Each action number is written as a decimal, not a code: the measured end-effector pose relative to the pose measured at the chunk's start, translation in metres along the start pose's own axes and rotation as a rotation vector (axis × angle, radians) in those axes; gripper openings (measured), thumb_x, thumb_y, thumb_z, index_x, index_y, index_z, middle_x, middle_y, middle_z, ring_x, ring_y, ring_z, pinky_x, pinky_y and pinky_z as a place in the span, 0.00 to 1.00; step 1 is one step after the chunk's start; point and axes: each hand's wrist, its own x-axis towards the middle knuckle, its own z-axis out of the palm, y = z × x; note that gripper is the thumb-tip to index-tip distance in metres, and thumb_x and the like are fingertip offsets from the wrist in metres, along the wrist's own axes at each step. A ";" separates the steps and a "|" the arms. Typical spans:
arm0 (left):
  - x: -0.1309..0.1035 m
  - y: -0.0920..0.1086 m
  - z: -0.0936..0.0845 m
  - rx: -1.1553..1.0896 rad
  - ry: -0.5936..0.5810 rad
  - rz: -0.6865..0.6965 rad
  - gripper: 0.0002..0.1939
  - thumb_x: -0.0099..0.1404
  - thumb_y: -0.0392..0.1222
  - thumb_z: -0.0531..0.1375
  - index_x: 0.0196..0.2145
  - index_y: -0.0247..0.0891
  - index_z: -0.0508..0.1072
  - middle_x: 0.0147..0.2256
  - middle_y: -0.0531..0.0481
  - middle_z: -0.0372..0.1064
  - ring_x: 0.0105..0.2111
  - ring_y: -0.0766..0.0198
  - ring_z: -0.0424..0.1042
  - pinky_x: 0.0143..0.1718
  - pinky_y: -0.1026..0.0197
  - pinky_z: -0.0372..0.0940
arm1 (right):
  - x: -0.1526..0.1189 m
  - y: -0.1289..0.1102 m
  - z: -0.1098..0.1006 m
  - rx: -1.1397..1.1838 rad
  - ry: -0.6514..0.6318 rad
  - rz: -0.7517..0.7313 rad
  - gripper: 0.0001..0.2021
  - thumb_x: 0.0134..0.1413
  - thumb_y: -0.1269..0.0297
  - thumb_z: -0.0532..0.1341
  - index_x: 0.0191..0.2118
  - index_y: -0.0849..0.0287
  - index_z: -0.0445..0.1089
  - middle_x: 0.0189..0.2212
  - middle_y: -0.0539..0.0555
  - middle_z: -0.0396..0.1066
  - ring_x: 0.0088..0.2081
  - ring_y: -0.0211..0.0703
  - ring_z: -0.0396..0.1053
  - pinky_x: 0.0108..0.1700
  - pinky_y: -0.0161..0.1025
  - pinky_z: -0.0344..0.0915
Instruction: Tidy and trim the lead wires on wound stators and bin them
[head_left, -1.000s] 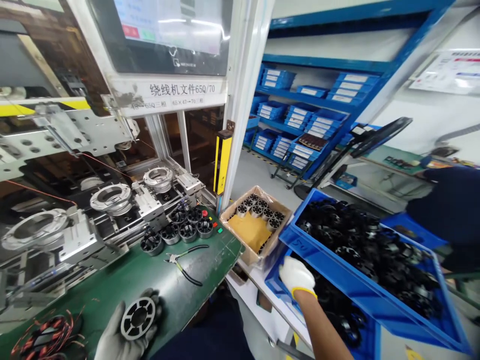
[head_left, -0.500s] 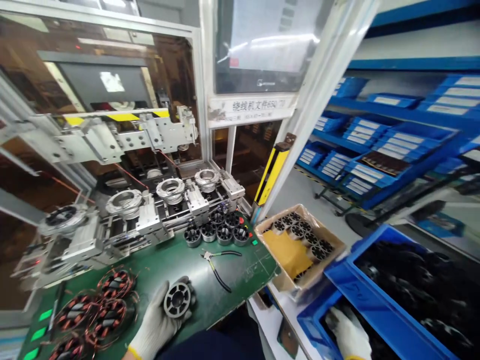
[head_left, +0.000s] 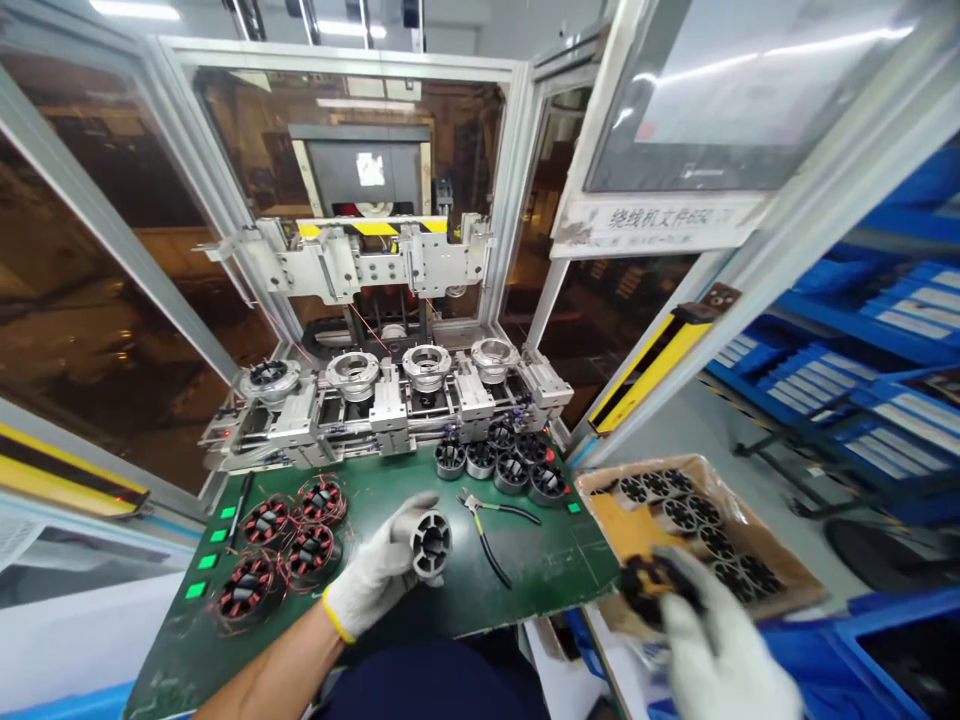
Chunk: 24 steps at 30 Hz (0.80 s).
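My left hand [head_left: 379, 565], in a white knitted glove, grips a bare grey stator core [head_left: 431, 547] above the green table [head_left: 540, 575]; its slotted end faces me. On the right, my gloved right hand [head_left: 716, 635] is closed around a dark, ring-like part [head_left: 643, 590], blurred by motion, in front of the cardboard box [head_left: 810, 575]. A pair of cutting pliers [head_left: 487, 535] lies with its handles spread, right of the core. Behind the pliers stands a cluster of stator cores with black insulators [head_left: 514, 470].
Several copper-wound stators [head_left: 247, 590] lie at the table's left. A winding machine with ring-shaped fixtures [head_left: 352, 375] spans the back; the leftmost fixture holds a black-slotted core [head_left: 268, 373]. A blue bin [head_left: 862, 640] sits at lower right. A yellow post [head_left: 645, 370] edges the machine opening.
My right hand has come up out of the blue bin with a dark part in it. The view has swung right to left. My left hand still holds the stator core.
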 end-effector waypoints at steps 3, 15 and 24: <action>-0.001 0.016 0.022 0.206 -0.018 0.104 0.51 0.32 0.34 0.74 0.56 0.43 0.63 0.47 0.46 0.67 0.40 0.56 0.70 0.40 0.58 0.67 | -0.019 -0.090 0.018 0.272 -0.079 -0.522 0.17 0.59 0.57 0.50 0.52 0.50 0.66 0.49 0.55 0.67 0.49 0.48 0.68 0.49 0.44 0.68; -0.047 0.024 0.035 0.585 0.251 0.305 0.57 0.23 0.29 0.74 0.55 0.41 0.62 0.51 0.42 0.64 0.50 0.44 0.67 0.54 0.51 0.61 | -0.047 -0.167 0.064 0.401 -0.032 -0.998 0.23 0.60 0.69 0.50 0.62 0.61 0.56 0.39 0.61 0.72 0.36 0.48 0.72 0.35 0.41 0.71; -0.050 0.024 0.031 0.708 0.372 0.234 0.58 0.25 0.28 0.73 0.57 0.43 0.61 0.53 0.43 0.64 0.49 0.47 0.69 0.53 0.55 0.63 | -0.045 -0.175 0.068 0.344 -0.021 -0.956 0.23 0.61 0.69 0.48 0.62 0.60 0.56 0.38 0.59 0.73 0.34 0.47 0.73 0.34 0.40 0.71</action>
